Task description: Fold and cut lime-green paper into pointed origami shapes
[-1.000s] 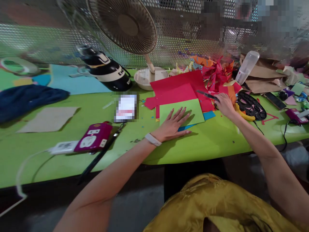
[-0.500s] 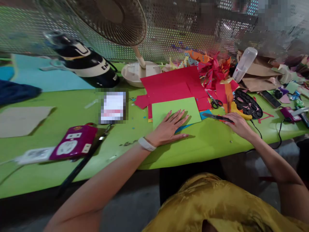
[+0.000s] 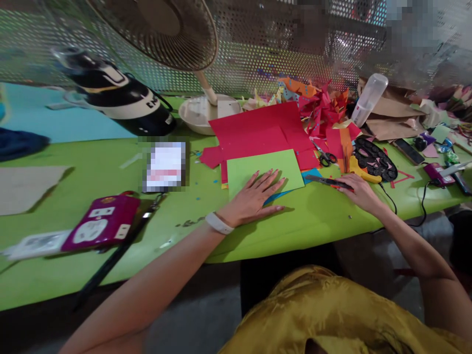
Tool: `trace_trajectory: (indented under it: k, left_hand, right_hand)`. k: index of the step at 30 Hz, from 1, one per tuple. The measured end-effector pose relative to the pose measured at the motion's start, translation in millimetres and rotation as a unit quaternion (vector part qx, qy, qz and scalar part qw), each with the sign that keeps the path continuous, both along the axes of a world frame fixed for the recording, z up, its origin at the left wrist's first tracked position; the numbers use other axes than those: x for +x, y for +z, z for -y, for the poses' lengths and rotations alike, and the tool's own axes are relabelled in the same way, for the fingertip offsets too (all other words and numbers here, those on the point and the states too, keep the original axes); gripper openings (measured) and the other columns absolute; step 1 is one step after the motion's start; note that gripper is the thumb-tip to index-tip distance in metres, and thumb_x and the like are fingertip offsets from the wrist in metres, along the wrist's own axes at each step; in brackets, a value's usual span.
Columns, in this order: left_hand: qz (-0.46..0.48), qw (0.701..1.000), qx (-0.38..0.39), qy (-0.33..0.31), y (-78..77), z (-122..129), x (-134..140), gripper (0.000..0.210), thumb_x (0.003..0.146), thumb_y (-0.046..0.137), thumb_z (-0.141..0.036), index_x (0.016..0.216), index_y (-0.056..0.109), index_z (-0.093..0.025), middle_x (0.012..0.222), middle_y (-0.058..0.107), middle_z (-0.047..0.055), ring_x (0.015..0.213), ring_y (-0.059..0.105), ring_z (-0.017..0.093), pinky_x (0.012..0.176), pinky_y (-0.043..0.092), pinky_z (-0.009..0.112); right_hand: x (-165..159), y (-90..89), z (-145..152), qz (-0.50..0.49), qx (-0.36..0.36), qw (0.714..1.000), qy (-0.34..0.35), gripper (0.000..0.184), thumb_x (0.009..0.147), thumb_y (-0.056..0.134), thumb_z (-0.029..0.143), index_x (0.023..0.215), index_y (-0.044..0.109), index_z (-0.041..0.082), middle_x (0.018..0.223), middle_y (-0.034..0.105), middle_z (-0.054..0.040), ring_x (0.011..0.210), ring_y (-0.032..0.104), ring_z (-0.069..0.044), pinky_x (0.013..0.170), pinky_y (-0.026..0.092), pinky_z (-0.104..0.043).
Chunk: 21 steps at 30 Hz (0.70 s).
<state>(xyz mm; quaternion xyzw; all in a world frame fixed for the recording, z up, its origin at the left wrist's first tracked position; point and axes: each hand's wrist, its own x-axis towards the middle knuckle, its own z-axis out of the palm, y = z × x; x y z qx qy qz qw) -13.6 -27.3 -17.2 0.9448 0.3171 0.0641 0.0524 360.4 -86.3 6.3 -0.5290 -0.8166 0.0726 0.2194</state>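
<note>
My left hand (image 3: 252,199) lies flat with fingers spread on a light green sheet of paper (image 3: 265,164). Blue paper (image 3: 278,195) pokes out from beneath that sheet. To the right, my right hand (image 3: 359,191) has its fingers closed on a dark pair of scissors (image 3: 328,182) with red on the handle, low over the table. The scissors point left, their tips by a blue paper corner (image 3: 311,177). Behind the green sheet lie red sheets (image 3: 254,130). A second pair of scissors (image 3: 327,158) rests nearby on the paper.
A yellow-handled tool (image 3: 363,172), probably a glue gun, lies beside a black palette (image 3: 376,160). Crumpled paper scraps (image 3: 324,105) and a clear bottle (image 3: 369,101) stand behind. Leftward are a fan (image 3: 165,29), a black bottle (image 3: 129,105) and a purple card holder (image 3: 101,221).
The whole scene has shifted slightly left in view as the camera moved. Both hands keep nearly the same places, the left on the green sheet, the right on the scissors.
</note>
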Motion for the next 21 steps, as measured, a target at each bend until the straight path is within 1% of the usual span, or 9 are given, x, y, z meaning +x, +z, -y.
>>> trace_trajectory:
  k: [5, 8, 14, 18, 21]
  left_hand:
    - [0.000, 1.000, 0.002, 0.002, -0.6, 0, 0, 0.083, 0.093, 0.024, -0.074, 0.160, 0.010, -0.027, 0.167, 0.011, 0.007, 0.154, 0.011, 0.027, 0.124, 0.003, 0.048]
    - [-0.002, 1.000, 0.000, 0.003, -0.3, 0, 1, 0.083, 0.093, 0.025, -0.074, 0.160, 0.010, -0.027, 0.167, 0.010, 0.007, 0.153, 0.012, 0.028, 0.124, 0.004, 0.047]
    - [-0.026, 0.999, -0.022, 0.005, 3.0, 0, 1, 0.084, 0.093, 0.019, -0.075, 0.159, 0.016, -0.025, 0.166, 0.010, 0.008, 0.154, 0.012, 0.025, 0.124, 0.004, 0.046]
    - [-0.029, 0.999, -0.026, 0.004, 4.7, 0, 2, 0.082, 0.093, 0.018, -0.075, 0.159, 0.019, -0.026, 0.166, 0.010, 0.009, 0.154, 0.012, 0.025, 0.124, 0.005, 0.047]
    - [-0.028, 0.999, -0.027, 0.002, 5.1, 0, 2, 0.083, 0.093, 0.017, -0.075, 0.158, 0.021, -0.025, 0.166, 0.011, 0.010, 0.154, 0.012, 0.025, 0.124, 0.005, 0.048]
  right_hand:
    - [-2, -1.8, 0, -0.001, 0.001, 1.000, 0.015, 0.029, 0.096, 0.055, 0.029, 0.122, 0.068, 0.027, 0.114, 0.072, -0.0080, 0.109, 0.065, -0.025, 0.095, 0.055, -0.047]
    - [-3, -2.0, 0, 0.000, -0.002, 1.000, 0.012, 0.028, 0.095, 0.056, 0.029, 0.120, 0.068, 0.028, 0.113, 0.072, -0.0067, 0.109, 0.066, -0.025, 0.095, 0.055, -0.047]
    - [-7, -2.0, -3, 0.003, -0.013, 0.999, 0.032, 0.029, 0.095, 0.058, 0.029, 0.122, 0.068, 0.027, 0.114, 0.072, -0.0067, 0.110, 0.066, -0.025, 0.096, 0.054, -0.045]
    - [-13, -3.9, -11, -0.001, -0.003, 0.999, 0.043, 0.028, 0.095, 0.058, 0.027, 0.120, 0.069, 0.026, 0.114, 0.073, -0.0077, 0.110, 0.066, -0.025, 0.096, 0.053, -0.046]
    - [-18, -2.7, -17, -0.001, -0.015, 0.998, 0.060, 0.028, 0.095, 0.057, 0.027, 0.121, 0.068, 0.027, 0.114, 0.072, -0.0072, 0.109, 0.066, -0.024, 0.095, 0.054, -0.044]
